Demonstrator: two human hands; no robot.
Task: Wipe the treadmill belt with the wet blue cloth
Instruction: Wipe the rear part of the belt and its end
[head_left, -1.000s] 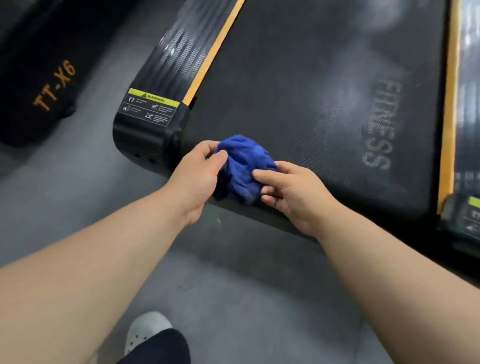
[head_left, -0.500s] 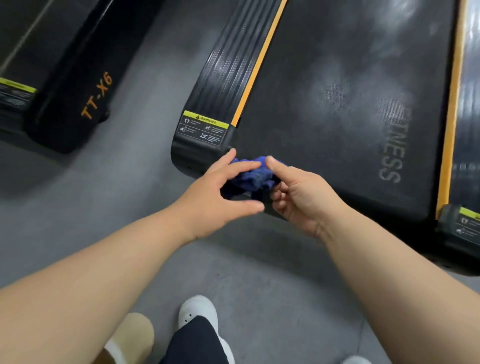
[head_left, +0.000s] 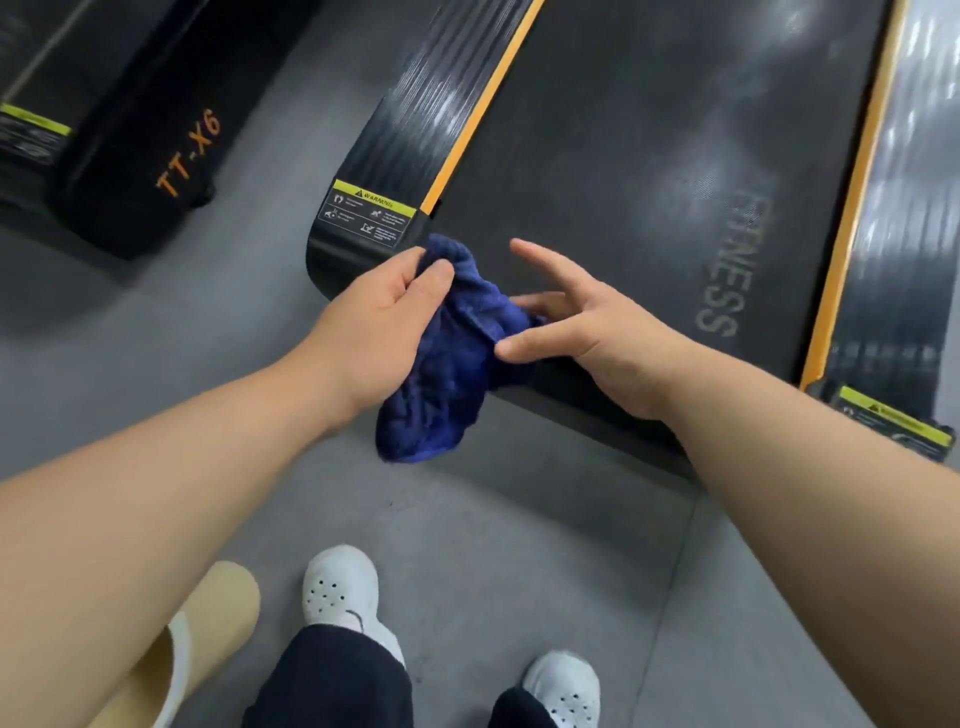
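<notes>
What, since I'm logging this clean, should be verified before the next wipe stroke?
1. Grip on crumpled blue terry cloth: ok, left hand holds it.
2. Cloth spread flat: not ok, bunched and hanging.
3. Cloth pressed on black treadmill belt: not ok, lifted at its rear edge.
4. Right hand free: ok, fingers spread beside cloth.
5. Cloth wet: cannot tell.
6. White shoes off belt: ok, on grey floor.

I see the left hand (head_left: 379, 327) gripping the blue cloth (head_left: 441, 384) at the near end of the treadmill belt (head_left: 623, 156). The right hand (head_left: 592, 327), fingers spread, touches its side.
</notes>
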